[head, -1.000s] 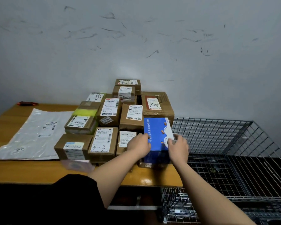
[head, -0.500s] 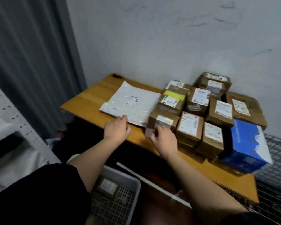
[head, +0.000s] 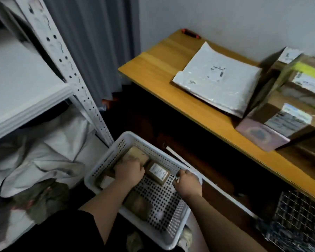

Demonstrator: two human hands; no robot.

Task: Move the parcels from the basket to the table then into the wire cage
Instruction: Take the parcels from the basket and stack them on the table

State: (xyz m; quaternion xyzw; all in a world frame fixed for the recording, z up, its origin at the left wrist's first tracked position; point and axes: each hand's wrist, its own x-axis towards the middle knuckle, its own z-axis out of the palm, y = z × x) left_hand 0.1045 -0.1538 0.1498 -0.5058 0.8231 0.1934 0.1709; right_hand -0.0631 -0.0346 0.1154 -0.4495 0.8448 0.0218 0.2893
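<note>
Parcels were left in the white basket [head: 171,231] on the floor, so the first step, basket to table, was in hand. The left hand [head: 130,172] reached in by the far left corner, fingers curled down on a brown parcel [head: 136,154]. The right hand [head: 186,180] gripped the basket's right rim. A labelled parcel [head: 158,172] lay between the hands. Next, I think, the left hand needed a firm hold to lift its parcel up onto the table [head: 156,70], where many boxes sat by the right edge.
</note>
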